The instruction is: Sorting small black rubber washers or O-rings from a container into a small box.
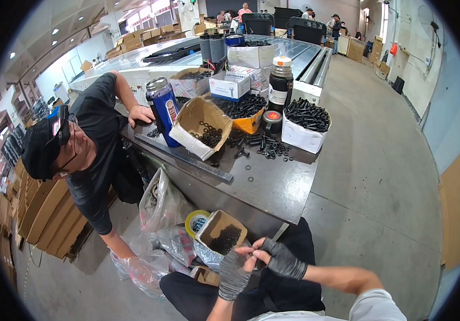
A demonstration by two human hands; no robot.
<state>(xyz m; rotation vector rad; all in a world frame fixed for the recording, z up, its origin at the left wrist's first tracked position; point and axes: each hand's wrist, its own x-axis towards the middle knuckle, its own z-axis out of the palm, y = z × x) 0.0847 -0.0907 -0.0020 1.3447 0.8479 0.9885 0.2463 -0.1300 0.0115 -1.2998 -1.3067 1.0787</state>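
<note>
My left hand [235,272] and my right hand [280,259], both in grey fingerless gloves, meet above my lap with fingertips pinched together. Whatever they hold between them is too small to make out. Just beyond the left hand, an open cardboard box [206,234] contains a heap of small black parts [226,239]. The corner of the metal-topped table [289,199] lies beyond both hands. Black bolts [265,142] and loose rings [277,152] are scattered on it, beside a white box of black bolts [306,134].
A torn carton of black rings [187,140], a blue tumbler [165,109] and a black thermos [280,88] stand on the table. At left, a co-worker [93,128] bends, one hand in plastic bags [142,270]. A yellow tape roll [196,223] lies below the table.
</note>
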